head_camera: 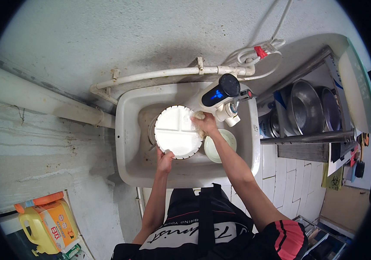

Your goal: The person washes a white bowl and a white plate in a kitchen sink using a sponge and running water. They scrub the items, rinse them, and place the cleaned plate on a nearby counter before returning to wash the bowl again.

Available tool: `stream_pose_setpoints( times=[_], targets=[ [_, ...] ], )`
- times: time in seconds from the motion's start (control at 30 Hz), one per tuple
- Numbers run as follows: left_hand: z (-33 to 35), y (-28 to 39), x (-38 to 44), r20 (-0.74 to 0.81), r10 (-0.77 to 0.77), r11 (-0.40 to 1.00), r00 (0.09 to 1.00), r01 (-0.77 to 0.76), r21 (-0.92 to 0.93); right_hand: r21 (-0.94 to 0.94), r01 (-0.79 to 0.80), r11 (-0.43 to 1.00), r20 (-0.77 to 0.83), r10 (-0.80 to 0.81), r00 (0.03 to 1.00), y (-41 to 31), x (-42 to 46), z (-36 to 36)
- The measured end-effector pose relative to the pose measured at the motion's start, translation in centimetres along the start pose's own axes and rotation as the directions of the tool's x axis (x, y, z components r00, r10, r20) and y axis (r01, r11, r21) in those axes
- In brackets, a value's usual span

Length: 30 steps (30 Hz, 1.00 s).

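Observation:
My left hand point(165, 161) grips the lower rim of a round white divided plate point(174, 141), thumb on top. The plate has dark marks around its edge and is held over the sink. At its right side my right hand point(206, 125) presses a pale cloth or sponge point(199, 115) against the rim, close by the tap. A pale green bowl point(227, 138) stands in the white sink point(130, 174), partly under my right forearm. Behind the plate's left edge part of another dish point(152, 131) shows; most of it is hidden.
An electric tap point(219, 92) with a lit display juts over the sink. White pipe point(169, 72) runs along the wall behind. To the right, a metal rack point(309, 137) holds steel basins point(305, 107). A yellow jug point(47, 227) stands at lower left.

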<state>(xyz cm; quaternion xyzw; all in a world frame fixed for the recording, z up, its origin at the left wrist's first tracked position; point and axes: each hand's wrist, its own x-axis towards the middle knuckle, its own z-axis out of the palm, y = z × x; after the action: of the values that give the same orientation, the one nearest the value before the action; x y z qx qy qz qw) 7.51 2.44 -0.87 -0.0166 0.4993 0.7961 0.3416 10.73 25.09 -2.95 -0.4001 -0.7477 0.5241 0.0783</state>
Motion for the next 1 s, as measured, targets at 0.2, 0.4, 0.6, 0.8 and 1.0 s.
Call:
stream_pose_setpoints(
  times=[0.2, 0.4, 0.6, 0.8, 1.0],
  targets=[
    [-0.6, -0.4, 0.1, 0.018, -0.054, 0.998, 0.998, 0.053, 0.043, 0.192, -0.057, 0.980, 0.089, 0.040, 0.995, 0.7, 0.3, 0.4],
    [-0.5, -0.5, 0.0, -0.005, -0.039, 0.999, 0.999, 0.039, 0.027, 0.437, -0.191, 0.879, 0.198, 0.113, 0.974, 0.3, 0.5, 0.1],
    [-0.4, -0.1, -0.1, 0.019, -0.031, 0.999, 0.999, 0.030, 0.035, 0.487, -0.271, 0.830, 0.216, 0.186, 0.958, -0.3, 0.9, 0.4],
    [-0.3, 0.2, 0.1, -0.019, 0.004, 0.998, 1.000, -0.003, 0.057, 0.352, -0.327, 0.877, 0.341, 0.205, 0.917, -0.7, 1.7, -0.4],
    [-0.7, -0.4, 0.1, -0.009, 0.074, 0.995, 0.997, -0.074, 0.070, 0.093, -0.155, 0.983, 0.336, 0.116, 0.935, 0.2, 1.1, 0.5]
  ],
)
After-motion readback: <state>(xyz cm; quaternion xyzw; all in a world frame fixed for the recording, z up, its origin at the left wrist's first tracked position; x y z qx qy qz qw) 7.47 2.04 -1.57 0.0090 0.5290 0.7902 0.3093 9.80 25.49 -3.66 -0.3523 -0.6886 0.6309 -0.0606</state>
